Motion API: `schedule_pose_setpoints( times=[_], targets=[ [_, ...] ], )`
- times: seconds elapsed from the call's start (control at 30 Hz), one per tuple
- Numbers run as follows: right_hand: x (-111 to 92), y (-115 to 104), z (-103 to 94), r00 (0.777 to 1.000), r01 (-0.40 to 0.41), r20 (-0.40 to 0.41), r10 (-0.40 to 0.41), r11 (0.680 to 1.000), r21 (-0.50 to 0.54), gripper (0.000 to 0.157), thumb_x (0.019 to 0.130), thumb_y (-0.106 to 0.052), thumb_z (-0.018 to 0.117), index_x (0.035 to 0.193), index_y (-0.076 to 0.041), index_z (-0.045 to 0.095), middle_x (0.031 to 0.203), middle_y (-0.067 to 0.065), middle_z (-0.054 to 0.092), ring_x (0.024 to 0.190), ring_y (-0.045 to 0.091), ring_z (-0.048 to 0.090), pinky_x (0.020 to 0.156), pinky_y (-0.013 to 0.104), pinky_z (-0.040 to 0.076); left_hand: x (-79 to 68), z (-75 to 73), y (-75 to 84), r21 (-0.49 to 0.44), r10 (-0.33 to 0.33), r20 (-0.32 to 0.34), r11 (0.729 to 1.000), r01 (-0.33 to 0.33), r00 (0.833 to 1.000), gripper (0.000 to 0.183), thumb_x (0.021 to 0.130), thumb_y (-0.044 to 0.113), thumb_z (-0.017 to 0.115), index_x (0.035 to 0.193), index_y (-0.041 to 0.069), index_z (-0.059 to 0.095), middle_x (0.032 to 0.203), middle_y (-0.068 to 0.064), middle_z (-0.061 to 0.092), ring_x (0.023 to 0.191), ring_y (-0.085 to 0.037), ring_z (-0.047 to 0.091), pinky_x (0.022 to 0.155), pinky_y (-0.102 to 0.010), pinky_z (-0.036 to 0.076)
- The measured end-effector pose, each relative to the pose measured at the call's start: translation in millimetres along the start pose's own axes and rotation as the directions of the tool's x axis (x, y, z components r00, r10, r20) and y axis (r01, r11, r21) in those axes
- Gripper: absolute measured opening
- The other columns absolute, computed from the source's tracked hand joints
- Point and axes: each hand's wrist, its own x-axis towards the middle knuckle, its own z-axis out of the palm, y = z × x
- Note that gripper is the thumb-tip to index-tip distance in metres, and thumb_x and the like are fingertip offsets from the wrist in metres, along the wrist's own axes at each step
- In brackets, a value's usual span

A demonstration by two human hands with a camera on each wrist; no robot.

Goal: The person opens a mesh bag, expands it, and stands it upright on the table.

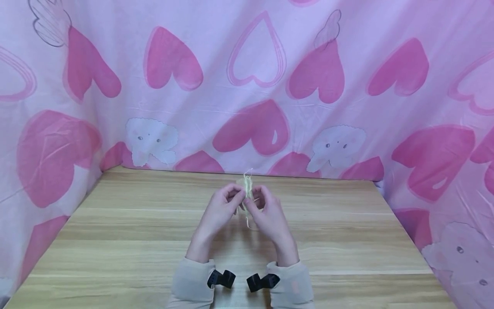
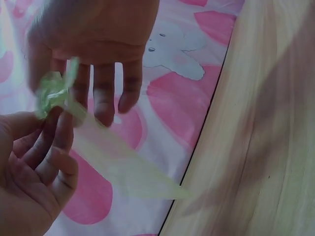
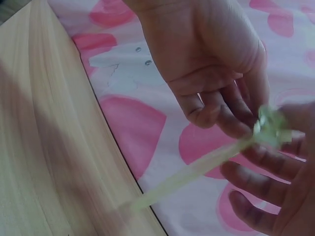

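Observation:
A pale yellow-green, see-through ribbon [image 1: 248,185] is held up between both hands above the far half of the table. My left hand [image 1: 221,207] pinches it from the left between thumb and fingertips. From the right, my right hand [image 1: 273,214] pinches it too, thumb tip close beside the left thumb. In the left wrist view the gathered, crumpled part of the ribbon [image 2: 51,96] sits at the fingertips, and a wide loose tail [image 2: 123,169] hangs away. The right wrist view shows the ribbon's bunched loops [image 3: 269,129] with a narrow-looking tail [image 3: 189,174]. Thin ends stick out above and below the hands.
The wood-grain table [image 1: 127,240] spreads out under the hands. A pink curtain with hearts [image 1: 173,60] hangs behind it and along both sides. Black wrist cameras [image 1: 221,279] are strapped over the light sleeves [image 1: 193,281].

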Motion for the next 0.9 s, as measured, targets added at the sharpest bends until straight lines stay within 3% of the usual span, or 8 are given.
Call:
schedule_pose_setpoints(
  times=[0.17, 0.3, 0.43, 0.5, 0.57, 0.7, 0.8, 0.9],
  targets=[
    [2, 2, -0.5, 0.994, 0.028, -0.104, -0.029, 1.000, -0.014, 0.017, 0.091, -0.002, 0.064, 0.107, -0.004, 0.061, 0.081, 0.005, 0.068, 0.065, 0.016, 0.059, 0.058, 0.027, 0.048, 4.9, 3.6, -19.3, 0.007, 0.066, -0.037, 0.998, -0.066, 0.997, 0.014, 0.094, 0.006, 0.064, 0.104, 0.003, 0.055, 0.086, -0.010, 0.068, 0.074, -0.035, 0.065, 0.058, -0.030, 0.051],
    [2, 3, -0.9, 0.988, 0.010, -0.154, -0.006, 1.000, 0.023, 0.021, 0.089, 0.004, 0.062, 0.109, -0.002, 0.059, 0.077, 0.009, 0.068, 0.063, 0.019, 0.058, 0.056, 0.024, 0.045, 4.9, 5.3, -21.4, 0.115, 0.201, -0.043, 0.974, -0.195, 0.979, 0.012, 0.092, 0.001, 0.063, 0.100, 0.004, 0.055, 0.080, -0.007, 0.066, 0.069, -0.027, 0.066, 0.059, -0.031, 0.053],
    [0, -10, -3.9, 0.983, 0.014, -0.183, -0.002, 0.998, 0.062, 0.024, 0.090, 0.008, 0.058, 0.113, 0.001, 0.055, 0.075, 0.017, 0.064, 0.062, 0.027, 0.060, 0.054, 0.024, 0.046, 4.6, 5.1, -20.2, 0.356, 0.370, 0.006, 0.867, -0.348, 0.929, 0.014, 0.091, -0.003, 0.061, 0.100, 0.007, 0.066, 0.082, -0.001, 0.065, 0.068, -0.013, 0.059, 0.062, -0.030, 0.051],
    [-2, -19, -6.3, 0.982, 0.040, -0.188, -0.027, 0.997, 0.066, 0.026, 0.090, 0.010, 0.056, 0.115, 0.002, 0.054, 0.074, 0.019, 0.063, 0.061, 0.028, 0.061, 0.053, 0.027, 0.050, 4.4, 5.0, -19.5, 0.440, 0.416, 0.021, 0.813, -0.382, 0.909, 0.017, 0.089, -0.004, 0.060, 0.100, 0.007, 0.069, 0.084, 0.000, 0.064, 0.070, -0.011, 0.055, 0.064, -0.030, 0.050],
    [-4, -28, -8.9, 0.980, 0.091, -0.181, -0.080, 0.994, 0.054, 0.027, 0.090, 0.012, 0.054, 0.116, 0.004, 0.054, 0.072, 0.021, 0.061, 0.059, 0.029, 0.062, 0.049, 0.032, 0.053, 4.0, 5.3, -18.5, 0.484, 0.424, 0.017, 0.789, -0.378, 0.906, 0.019, 0.089, -0.003, 0.059, 0.101, 0.006, 0.071, 0.086, 0.000, 0.064, 0.072, -0.011, 0.053, 0.066, -0.029, 0.048],
    [-4, -30, -12.1, 0.961, 0.237, -0.152, -0.232, 0.971, 0.012, 0.030, 0.089, 0.019, 0.050, 0.114, 0.008, 0.060, 0.072, 0.022, 0.059, 0.056, 0.030, 0.061, 0.047, 0.040, 0.053, 3.8, 6.7, -17.3, 0.485, 0.379, -0.028, 0.815, -0.319, 0.925, 0.016, 0.092, 0.004, 0.061, 0.104, 0.006, 0.072, 0.086, 0.001, 0.065, 0.073, -0.010, 0.056, 0.066, -0.028, 0.050],
    [-2, -18, -12.1, 0.941, 0.308, -0.137, -0.310, 0.951, -0.031, 0.033, 0.086, 0.023, 0.048, 0.110, 0.008, 0.066, 0.073, 0.021, 0.058, 0.052, 0.030, 0.058, 0.046, 0.035, 0.052, 3.7, 7.9, -16.2, 0.464, 0.345, -0.065, 0.841, -0.278, 0.936, 0.015, 0.093, 0.011, 0.064, 0.105, 0.005, 0.073, 0.087, 0.000, 0.067, 0.074, -0.009, 0.059, 0.067, -0.031, 0.053],
    [0, -3, -11.1, 0.936, 0.322, -0.129, -0.327, 0.945, -0.060, 0.035, 0.087, 0.023, 0.048, 0.107, 0.005, 0.070, 0.073, 0.016, 0.059, 0.047, 0.026, 0.057, 0.044, 0.028, 0.049, 3.4, 9.0, -14.6, 0.456, 0.327, -0.091, 0.853, -0.252, 0.941, 0.015, 0.091, 0.009, 0.064, 0.102, 0.004, 0.073, 0.084, 0.000, 0.067, 0.071, -0.009, 0.059, 0.064, -0.031, 0.053]
  ],
)
